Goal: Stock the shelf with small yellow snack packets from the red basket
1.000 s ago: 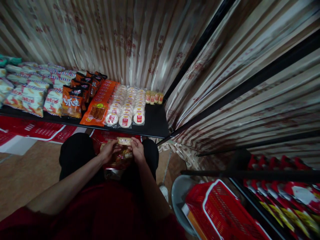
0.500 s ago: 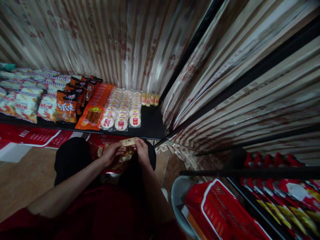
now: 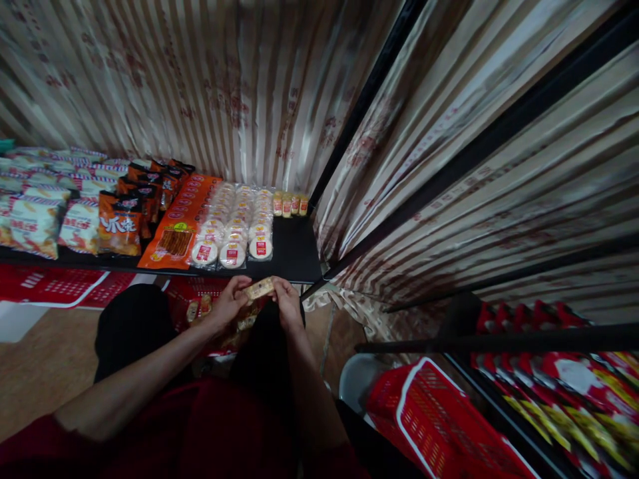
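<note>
A small wrapped snack bar (image 3: pixel 260 288), pale and speckled, is held level between my two hands. My left hand (image 3: pixel 228 303) pinches its left end, and my right hand (image 3: pixel 288 301) grips the right end. Below them, between my knees, a red basket (image 3: pixel 182 291) holds several similar wrapped snacks (image 3: pixel 246 323), partly covered by my left forearm. Just beyond my hands is the front edge of a black shelf (image 3: pixel 294 256). At its back right corner stands a short row of small yellowish packs (image 3: pixel 290 204), next to rows of round white crackers (image 3: pixel 232 254) in clear wrap.
Left along the shelf lie a flat orange packet (image 3: pixel 172 226), orange-black bags (image 3: pixel 118 223) and white snack bags (image 3: pixel 34 223). A black pole (image 3: pixel 357 106) rises at the shelf's right end before a striped curtain (image 3: pixel 224 86). At lower right stand another red basket (image 3: pixel 434 412) and a rack of red bags (image 3: pixel 574 379).
The view has shifted slightly, so the shelf sits further left and lower. My left hand has turned up around the bar's left end, and the bar now tilts a little up to the right.
</note>
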`<state>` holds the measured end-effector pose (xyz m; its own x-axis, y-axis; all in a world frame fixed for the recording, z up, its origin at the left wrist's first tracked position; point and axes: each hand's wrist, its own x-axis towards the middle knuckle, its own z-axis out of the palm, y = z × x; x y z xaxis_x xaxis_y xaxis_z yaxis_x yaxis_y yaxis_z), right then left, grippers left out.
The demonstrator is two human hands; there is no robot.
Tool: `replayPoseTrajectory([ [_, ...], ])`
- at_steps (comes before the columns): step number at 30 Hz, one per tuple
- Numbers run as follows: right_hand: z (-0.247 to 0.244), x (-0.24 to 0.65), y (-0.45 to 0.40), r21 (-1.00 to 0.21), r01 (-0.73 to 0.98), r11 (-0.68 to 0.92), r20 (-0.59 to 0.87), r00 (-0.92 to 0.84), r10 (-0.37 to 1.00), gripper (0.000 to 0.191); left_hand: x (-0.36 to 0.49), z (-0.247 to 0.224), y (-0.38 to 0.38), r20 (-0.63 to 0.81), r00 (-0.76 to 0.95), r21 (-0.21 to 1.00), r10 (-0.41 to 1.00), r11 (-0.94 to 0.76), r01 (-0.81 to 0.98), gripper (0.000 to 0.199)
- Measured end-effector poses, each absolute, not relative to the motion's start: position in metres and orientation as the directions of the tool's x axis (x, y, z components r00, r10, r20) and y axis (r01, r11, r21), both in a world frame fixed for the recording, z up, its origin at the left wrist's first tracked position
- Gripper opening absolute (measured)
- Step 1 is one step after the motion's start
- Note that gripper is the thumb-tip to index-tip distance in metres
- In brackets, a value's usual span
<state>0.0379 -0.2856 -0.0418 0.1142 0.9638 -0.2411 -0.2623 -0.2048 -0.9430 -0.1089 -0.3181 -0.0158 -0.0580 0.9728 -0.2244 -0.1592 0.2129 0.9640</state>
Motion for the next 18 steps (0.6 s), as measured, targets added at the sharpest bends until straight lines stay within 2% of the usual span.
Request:
replayPoseTrajectory([
  [3,-0.043,0.045,-0.284,-0.946,-0.242,-0.217,-0.25,0.113,0.962,0.029,-0.105,-0.015,-0.317,-0.189,0.0,0.981,0.982,0.189,-0.035,0.023],
  [6,-0.041,0.051,-0.283,-0.949,-0.224,-0.22,-0.247,0.104,0.963,0.031,-0.101,-0.015,-0.318,-0.195,0.021,0.98,0.98,0.195,0.035,0.021],
  [11,-0.032,0.06,-0.281,-0.952,-0.213,-0.219,-0.238,0.063,0.969,0.041,-0.093,-0.013,-0.32,-0.151,0.024,0.988,0.988,0.15,0.022,0.019],
  [18,-0.031,0.068,-0.278,-0.933,-0.258,-0.251,-0.267,0.031,0.963,0.047,-0.085,-0.011,-0.321,-0.185,0.049,0.983,0.981,0.185,0.013,0.028],
])
